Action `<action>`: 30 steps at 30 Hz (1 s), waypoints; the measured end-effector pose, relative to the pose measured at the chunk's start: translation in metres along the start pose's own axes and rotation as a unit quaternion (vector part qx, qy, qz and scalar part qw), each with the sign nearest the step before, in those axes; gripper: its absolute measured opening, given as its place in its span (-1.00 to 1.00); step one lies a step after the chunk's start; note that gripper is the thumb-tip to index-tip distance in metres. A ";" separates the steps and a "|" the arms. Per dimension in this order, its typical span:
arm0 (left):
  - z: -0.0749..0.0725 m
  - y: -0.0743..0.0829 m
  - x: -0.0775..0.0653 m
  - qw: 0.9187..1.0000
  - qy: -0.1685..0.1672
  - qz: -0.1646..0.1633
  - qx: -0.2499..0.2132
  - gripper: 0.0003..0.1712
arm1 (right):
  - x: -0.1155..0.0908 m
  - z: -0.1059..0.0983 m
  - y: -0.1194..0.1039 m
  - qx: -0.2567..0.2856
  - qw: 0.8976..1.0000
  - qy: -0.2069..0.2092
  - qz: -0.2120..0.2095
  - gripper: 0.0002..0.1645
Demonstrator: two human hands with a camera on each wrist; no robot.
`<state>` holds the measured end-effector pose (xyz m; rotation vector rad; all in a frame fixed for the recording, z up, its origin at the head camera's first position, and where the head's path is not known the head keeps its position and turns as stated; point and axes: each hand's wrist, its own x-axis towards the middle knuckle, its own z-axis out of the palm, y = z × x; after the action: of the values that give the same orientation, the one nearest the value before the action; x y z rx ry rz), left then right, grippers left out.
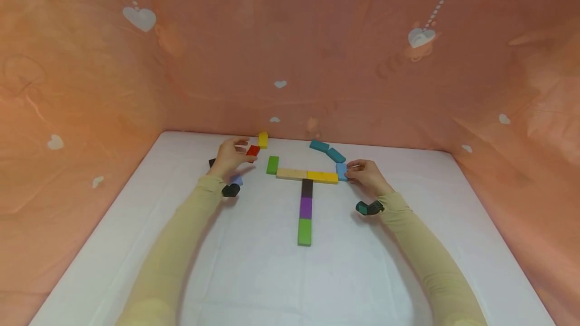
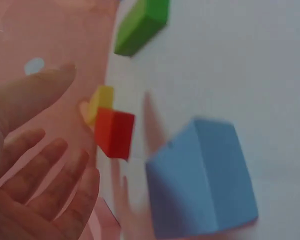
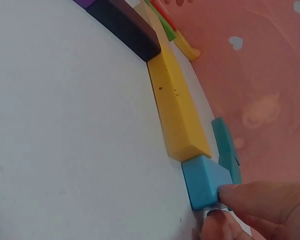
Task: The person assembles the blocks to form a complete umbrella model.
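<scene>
Hovering at the left, the person's left hand point(image 1: 230, 156) keeps thumb and fingers apart around nothing, with the red block point(image 1: 252, 151) just past its fingertips to the right; the block's long axis seems to slant away from the person, and this hand is the nearer one. Just behind sits a yellow block point(image 1: 263, 140). Rightward, a flat-sided green block point(image 1: 273, 165) lies lengthwise away from the person, beside a pale, wood-toned block point(image 1: 292, 174); below its right end, a dark block point(image 1: 307, 188) heads a straight stem. An orange-yellow block point(image 1: 322, 177), pitted with small marks, continues the row. Two teal blocks point(image 1: 319, 145) slope down toward a smooth light-blue block point(image 1: 342, 171), whose long axis also points away. The right hand point(image 1: 366, 175) touches its right side with bent fingertips; whether they grip it, one cannot tell.
</scene>
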<state>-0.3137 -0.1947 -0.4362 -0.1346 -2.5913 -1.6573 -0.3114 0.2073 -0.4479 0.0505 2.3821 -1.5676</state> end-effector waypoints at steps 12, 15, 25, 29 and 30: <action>0.006 -0.007 0.009 0.998 -0.039 -0.027 0.032 -0.21 | 0.000 0.000 0.000 0.006 1.000 0.000 0.004 -0.52; 0.007 -0.007 0.011 0.998 -0.041 -0.031 0.048 -0.22 | -0.001 0.000 0.000 0.005 1.000 0.002 0.005 -0.52; 0.009 -0.003 0.010 0.996 -0.033 -0.049 0.068 -0.32 | -0.001 0.000 0.000 0.008 1.000 0.002 0.006 -0.51; 0.006 -0.004 0.008 0.995 -0.051 -0.055 0.065 -0.36 | -0.001 0.001 0.001 0.011 1.000 0.003 0.003 -0.51; 0.005 -0.005 0.007 0.995 -0.058 -0.062 0.060 -0.36 | -0.001 0.001 0.001 0.011 1.000 0.002 0.002 -0.50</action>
<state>-0.3216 -0.1919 -0.4417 -0.0667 -2.8314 -1.5684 -0.3106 0.2074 -0.4489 0.0631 2.3673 -1.5925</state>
